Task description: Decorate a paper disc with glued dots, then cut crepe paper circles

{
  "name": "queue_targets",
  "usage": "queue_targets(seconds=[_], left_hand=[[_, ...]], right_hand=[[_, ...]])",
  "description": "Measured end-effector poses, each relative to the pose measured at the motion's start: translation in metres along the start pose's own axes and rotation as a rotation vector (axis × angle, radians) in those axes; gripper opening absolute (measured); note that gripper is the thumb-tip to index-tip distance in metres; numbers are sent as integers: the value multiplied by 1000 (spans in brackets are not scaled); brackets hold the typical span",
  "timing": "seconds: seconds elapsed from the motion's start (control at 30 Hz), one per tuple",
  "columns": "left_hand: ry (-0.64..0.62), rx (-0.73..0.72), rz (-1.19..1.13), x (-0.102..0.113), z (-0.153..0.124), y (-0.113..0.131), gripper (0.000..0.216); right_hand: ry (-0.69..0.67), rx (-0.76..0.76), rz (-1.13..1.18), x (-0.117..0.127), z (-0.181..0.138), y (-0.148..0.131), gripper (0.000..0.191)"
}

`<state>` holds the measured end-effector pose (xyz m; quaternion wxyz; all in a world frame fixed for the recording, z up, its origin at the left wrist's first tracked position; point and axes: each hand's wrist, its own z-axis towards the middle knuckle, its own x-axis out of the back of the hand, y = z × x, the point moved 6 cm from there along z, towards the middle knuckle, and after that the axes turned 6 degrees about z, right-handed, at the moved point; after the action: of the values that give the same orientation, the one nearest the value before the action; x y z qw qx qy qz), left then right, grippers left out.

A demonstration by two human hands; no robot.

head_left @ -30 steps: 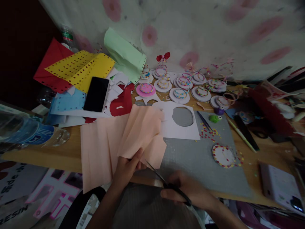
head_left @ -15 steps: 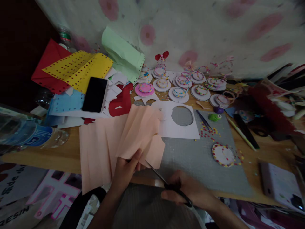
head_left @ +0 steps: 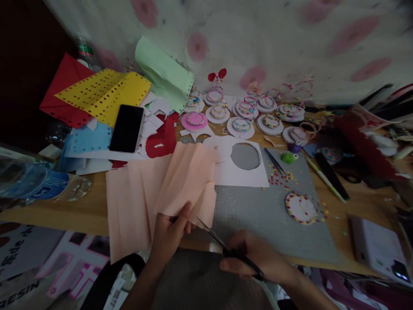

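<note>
My left hand (head_left: 172, 230) pinches the lower edge of a sheet of peach crepe paper (head_left: 185, 176), thumb on top. The paper is folded over and spreads left across the table's front edge; a cut strip of it hangs on the right side. My right hand (head_left: 250, 258) grips the black handles of a pair of scissors (head_left: 214, 235). The blades point up and left, their tips at the paper's lower edge just right of my left fingers. Whether the blades are parted is hard to make out.
Behind lies white paper (head_left: 222, 174) with a round hole, on a grey mat (head_left: 258, 219). Tweezers (head_left: 275, 161), small confetti dots and a beaded disc (head_left: 301, 209) lie right. Several decorated discs line the wall. A phone (head_left: 127, 128) and a water bottle (head_left: 48, 183) are left.
The loose strip at the paper's right side has swung inward and looks narrower. My right hand with the scissors has shifted slightly right and down. The whole view has drifted a little.
</note>
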<state>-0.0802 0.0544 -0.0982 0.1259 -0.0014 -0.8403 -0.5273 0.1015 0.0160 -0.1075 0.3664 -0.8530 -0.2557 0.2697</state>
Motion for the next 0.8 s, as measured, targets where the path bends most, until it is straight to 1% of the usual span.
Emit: queue_targets(seconds=[0.27,0.37,0.53,0.7,0.8], left_hand=[[9,4,42,1,-1,1,54],[14,2,54,2,-2,0,54],[34,-64,77,1,-6,8,55],[60,-42,61,1,-10,12,51],[55,-52,61,1,-9,12,52]], right_hand=[[-8,16,-23,1,-1,-3,54],[0,0,-27,0,-2,-2,55],[19,-21,-13,-1,-2,0,54],[22,-21,-1,-2,-1,-3,54],[23,-25,-25,-2,-1,-3,54]])
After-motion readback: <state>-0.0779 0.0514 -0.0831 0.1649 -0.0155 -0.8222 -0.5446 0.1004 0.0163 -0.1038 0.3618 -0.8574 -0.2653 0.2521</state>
